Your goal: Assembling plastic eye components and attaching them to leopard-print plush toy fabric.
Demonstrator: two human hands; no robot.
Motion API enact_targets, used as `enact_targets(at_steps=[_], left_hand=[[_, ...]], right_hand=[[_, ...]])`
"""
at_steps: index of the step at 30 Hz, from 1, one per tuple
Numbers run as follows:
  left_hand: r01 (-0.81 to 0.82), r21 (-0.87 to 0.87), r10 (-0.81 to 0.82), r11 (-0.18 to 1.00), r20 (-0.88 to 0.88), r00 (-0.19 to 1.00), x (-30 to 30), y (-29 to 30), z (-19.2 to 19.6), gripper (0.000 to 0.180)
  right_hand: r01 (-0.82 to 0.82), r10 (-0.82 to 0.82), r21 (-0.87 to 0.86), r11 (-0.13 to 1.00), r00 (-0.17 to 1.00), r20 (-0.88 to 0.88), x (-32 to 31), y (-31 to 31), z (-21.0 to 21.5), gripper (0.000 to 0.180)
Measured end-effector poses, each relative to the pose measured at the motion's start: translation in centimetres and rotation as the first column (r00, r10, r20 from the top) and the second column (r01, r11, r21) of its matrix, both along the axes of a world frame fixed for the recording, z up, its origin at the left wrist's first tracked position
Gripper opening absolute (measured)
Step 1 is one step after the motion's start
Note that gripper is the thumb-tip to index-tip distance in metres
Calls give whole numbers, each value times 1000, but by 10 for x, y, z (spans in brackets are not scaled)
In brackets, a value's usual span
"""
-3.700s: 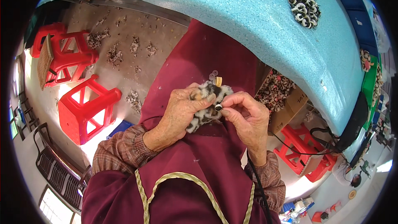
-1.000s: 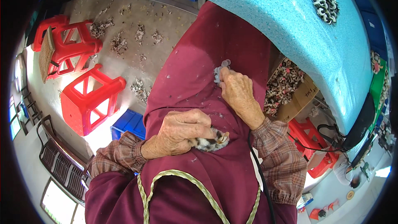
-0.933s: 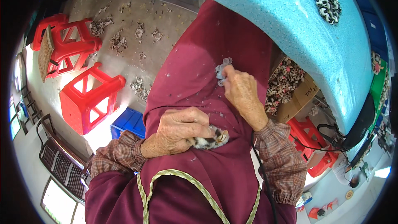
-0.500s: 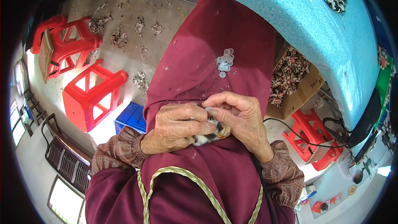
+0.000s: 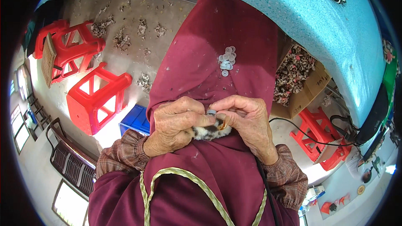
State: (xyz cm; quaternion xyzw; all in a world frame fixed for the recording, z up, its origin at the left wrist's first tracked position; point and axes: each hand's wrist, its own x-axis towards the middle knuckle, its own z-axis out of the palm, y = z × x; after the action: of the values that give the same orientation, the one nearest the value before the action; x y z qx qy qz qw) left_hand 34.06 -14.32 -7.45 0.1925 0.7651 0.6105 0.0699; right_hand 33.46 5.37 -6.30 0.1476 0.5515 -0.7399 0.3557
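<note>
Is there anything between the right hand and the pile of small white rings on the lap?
Nothing visible. Only bare maroon cloth lies between the right hand and the white rings. Both hands meet on a furry speckled piece, the left hand gripping it, with one small ring at the fingertips.

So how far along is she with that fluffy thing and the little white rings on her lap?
Done: hard to tell; one spotted furry piece is gathered between both hands. In hand: the left hand grips the fur while the right hand presses a small pale ring onto its top. Left: a small heap of white rings lies unused on the maroon apron, and a cardboard box of similar pieces stands beside her.
</note>
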Motion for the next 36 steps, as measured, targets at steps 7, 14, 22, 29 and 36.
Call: enact_targets(at_steps=[7,14,22,29,36], left_hand=[[-254,-125,280,959,284,917,-8,17,17,34],[14,-78,6,997,258,966,-10,7,5,33],[-81,-69,98,994,299,949,-10,15,-3,30],[-29,-60,47,998,329,943,-6,10,-7,31],[59,-90,-4,994,513,858,-8,5,1,35]], right_hand=[[91,-80,68,994,985,-152,3,-5,-1,14],[171,-171,-11,985,985,-20,8,-3,-10,9],[115,-136,-128,985,976,-172,14,4,-3,35],[81,-75,33,996,984,-159,14,-1,-5,32],[80,-85,-71,994,994,-72,13,5,-11,23]])
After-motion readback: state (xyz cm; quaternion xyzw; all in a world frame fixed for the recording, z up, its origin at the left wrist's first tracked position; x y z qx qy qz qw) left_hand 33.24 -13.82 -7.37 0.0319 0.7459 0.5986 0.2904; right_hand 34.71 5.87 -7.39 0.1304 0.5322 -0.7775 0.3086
